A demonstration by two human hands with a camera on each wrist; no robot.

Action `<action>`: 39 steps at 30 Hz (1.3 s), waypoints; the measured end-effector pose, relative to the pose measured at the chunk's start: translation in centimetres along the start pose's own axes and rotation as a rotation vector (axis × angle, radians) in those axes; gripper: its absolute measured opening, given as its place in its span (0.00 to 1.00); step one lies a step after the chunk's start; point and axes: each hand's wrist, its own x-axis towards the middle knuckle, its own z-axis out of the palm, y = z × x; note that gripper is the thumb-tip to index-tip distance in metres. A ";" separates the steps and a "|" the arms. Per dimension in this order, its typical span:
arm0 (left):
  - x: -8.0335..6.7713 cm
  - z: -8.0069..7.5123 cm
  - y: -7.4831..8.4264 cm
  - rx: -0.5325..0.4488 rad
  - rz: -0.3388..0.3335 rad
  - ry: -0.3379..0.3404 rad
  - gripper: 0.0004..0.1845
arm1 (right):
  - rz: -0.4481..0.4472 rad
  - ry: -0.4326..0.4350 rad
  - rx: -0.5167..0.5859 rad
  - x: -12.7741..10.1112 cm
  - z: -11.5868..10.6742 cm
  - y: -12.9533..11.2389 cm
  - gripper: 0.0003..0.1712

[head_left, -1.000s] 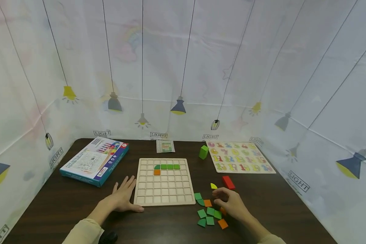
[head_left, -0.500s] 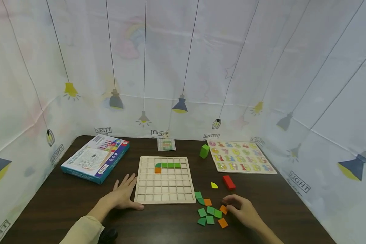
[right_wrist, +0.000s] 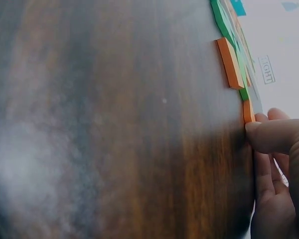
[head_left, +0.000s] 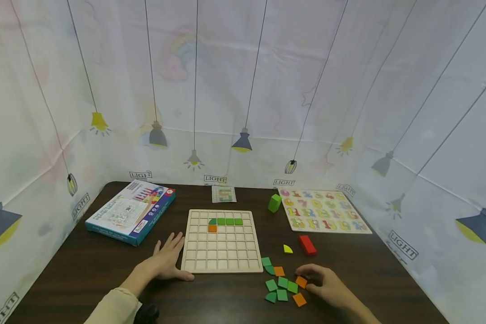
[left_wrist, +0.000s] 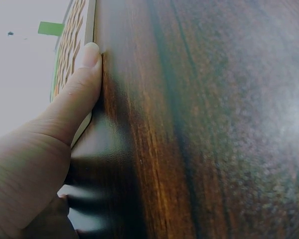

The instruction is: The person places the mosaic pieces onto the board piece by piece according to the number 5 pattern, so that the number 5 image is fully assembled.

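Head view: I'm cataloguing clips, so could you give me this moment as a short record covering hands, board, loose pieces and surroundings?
Left hand: fingers spread at the grid board's left edge
Right hand: fingers curled round an orange tile
Set in board: rounded green piece, three green squares in its row, orange square below it
Loose, right of board: green tiles, two more orange tiles, yellow quarter-round, red block
Farther back: box, printed card, green block, number board

A blue-edged box (head_left: 125, 211) and a number board (head_left: 323, 211) lie near a lamp-print curtain (head_left: 227, 81).
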 end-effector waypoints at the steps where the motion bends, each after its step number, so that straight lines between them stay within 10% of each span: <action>1: 0.0 0.0 0.0 -0.002 0.000 0.000 0.64 | 0.006 0.005 -0.004 0.0 0.0 -0.1 0.19; 26: 0.0 0.1 -0.1 -0.005 -0.013 -0.005 0.65 | 0.125 0.162 0.033 0.9 0.4 -0.3 0.18; 39: 0.0 -0.1 0.2 -0.004 -0.016 -0.007 0.64 | 0.071 0.269 0.038 4.8 2.7 -2.8 0.19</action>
